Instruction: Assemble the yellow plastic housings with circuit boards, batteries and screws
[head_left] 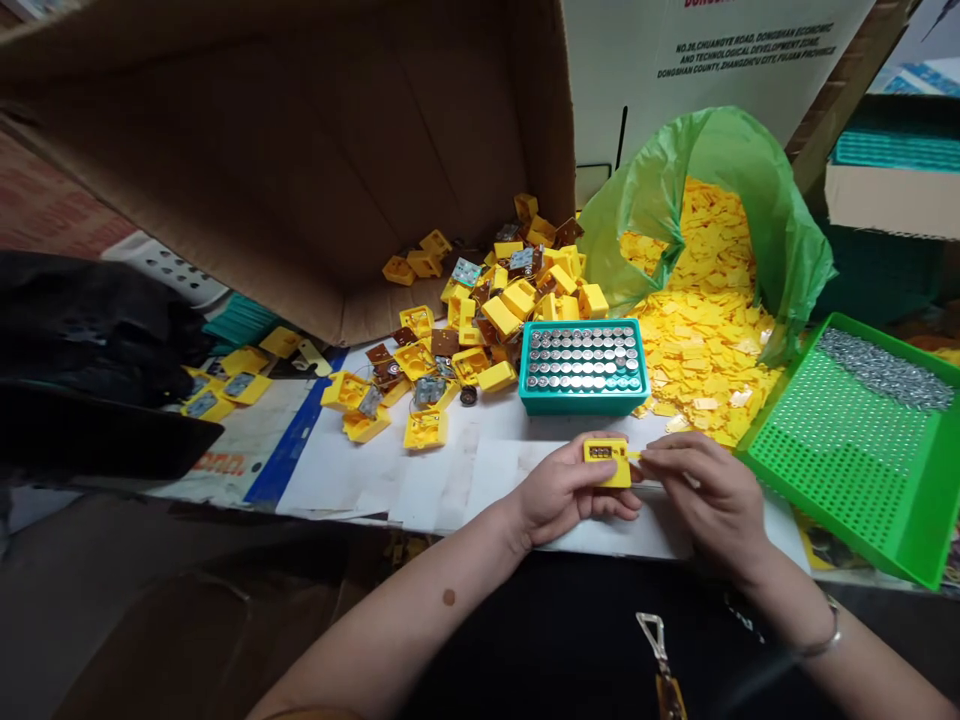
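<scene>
My left hand (562, 492) holds a small yellow case (618, 474) near the table's front edge, its thumb pressed on the face. Round silver pieces show in a slot at the case's upper left. At the right side of the case, my right hand (705, 485) pinches a small yellow piece (635, 456) between thumb and fingers. Just behind the hands stands a teal box (581, 403) holding rows of round silver cells. Flat yellow pieces (697, 350) spill from a green bag (799, 235) to its right.
Yellow cases (502, 315) with wires and circuit boards are heaped before a tipped cardboard box (300, 150). A green perforated tray (847, 450) with metal screws (885, 368) lies at the right. A black object (97, 420) stands at the left.
</scene>
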